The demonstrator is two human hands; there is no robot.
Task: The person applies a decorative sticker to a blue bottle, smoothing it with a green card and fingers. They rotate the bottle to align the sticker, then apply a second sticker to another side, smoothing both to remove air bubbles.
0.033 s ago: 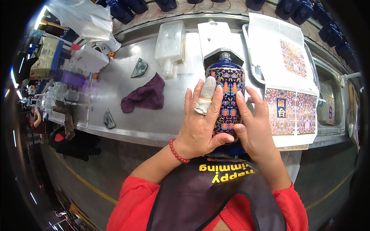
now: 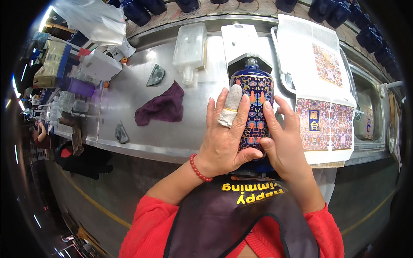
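Observation:
A dark blue bottle point(image 2: 257, 114) covered with a colourful floral pattern lies with its neck pointing away from me, near a dark angular rest point(image 2: 267, 66). My left hand point(image 2: 223, 133) lies flat across its left side, fingers spread. One finger wears a grey cloth cover point(image 2: 233, 99) held by a yellow band. On the right side of the bottle, my right hand point(image 2: 286, 137) touches the surface with index finger and thumb, its fingers apart. Beside it are printed floral sheets point(image 2: 325, 124) on white paper. The underside of the bottle is hidden.
A purple cloth point(image 2: 163, 105) and two dark scraper-like pieces, one upper point(image 2: 155, 75) and one lower point(image 2: 121, 133), lie on the metal table point(image 2: 133, 144). Behind stands a clear rectangular container point(image 2: 189, 47). A sink point(image 2: 368, 107) is at the right; blue bottles point(image 2: 187, 5) line the back.

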